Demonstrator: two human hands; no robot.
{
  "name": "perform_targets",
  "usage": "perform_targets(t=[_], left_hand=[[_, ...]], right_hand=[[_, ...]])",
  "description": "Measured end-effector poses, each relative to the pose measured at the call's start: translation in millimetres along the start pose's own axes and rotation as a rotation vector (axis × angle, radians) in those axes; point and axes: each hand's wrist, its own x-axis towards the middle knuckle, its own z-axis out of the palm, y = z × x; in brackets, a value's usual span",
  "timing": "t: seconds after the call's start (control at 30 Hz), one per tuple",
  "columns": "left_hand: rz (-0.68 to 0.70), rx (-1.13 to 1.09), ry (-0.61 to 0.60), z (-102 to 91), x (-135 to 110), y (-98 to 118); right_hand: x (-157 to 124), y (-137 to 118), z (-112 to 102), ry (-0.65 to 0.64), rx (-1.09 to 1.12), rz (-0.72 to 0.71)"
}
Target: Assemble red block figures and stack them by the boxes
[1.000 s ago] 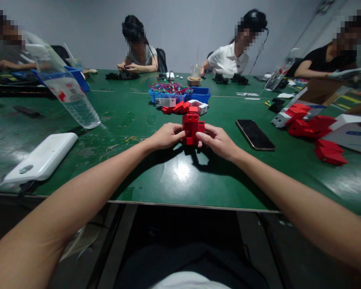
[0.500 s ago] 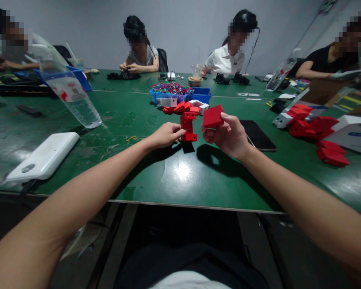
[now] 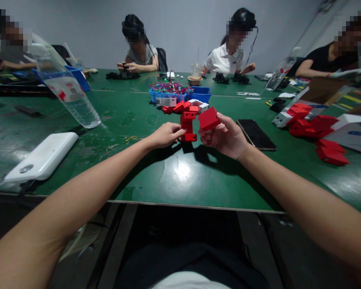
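Observation:
My left hand (image 3: 167,135) is closed on a red C-shaped bracket (image 3: 188,117) with small round holes in its ends, held upright just over the green table. Between the thumb and fingers of my right hand (image 3: 228,136) is a red block (image 3: 209,119), tilted, to the right of the bracket and apart from it. Behind both lie several red pieces (image 3: 180,107) and white pieces (image 3: 167,102) in a loose row. The fingertips of my left hand are partly hidden by the bracket.
On the green table (image 3: 156,176) stand blue bins (image 3: 201,95) with coloured wires (image 3: 171,89). A phone (image 3: 256,135) lies right, near more red parts (image 3: 315,125) and white boxes (image 3: 353,132). Left are a plastic bottle (image 3: 75,96) and a white device (image 3: 43,157). Several people sit around.
My right hand has brought the red block a little left, nearer the bracket, and turned it slightly. My left hand stays with the bracket.

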Motion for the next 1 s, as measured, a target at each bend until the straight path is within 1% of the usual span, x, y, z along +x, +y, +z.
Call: perform_targets(t=[0.13,0.23,0.53,0.73,0.9,1.0], left_hand=[[0.007,0.001,0.008,-0.1,-0.4,-0.4],[0.000,-0.003,0.007,0.0,-0.7,-0.1],[0.005,0.008,0.007,-0.2,-0.5,-1.5],[-0.003,0.014,0.006,-0.2,-0.1,-1.2],[-0.007,0.015,0.004,-0.6,-0.3,0.2],[-0.003,0.019,0.005,-0.4,-0.8,1.1]], right_hand=[[1.7,2.9,3.0,0.047,0.082,-0.009],[2.0,3.7,3.1,0.071,0.114,0.013],[0.3,2.3,0.5,0.000,0.186,0.038],[1.9,3.4,1.9,0.061,0.131,0.048],[3.6,8.3,3.6,0.060,0.083,0.020],[3.4,10.2,5.4,0.077,0.028,-0.032]])
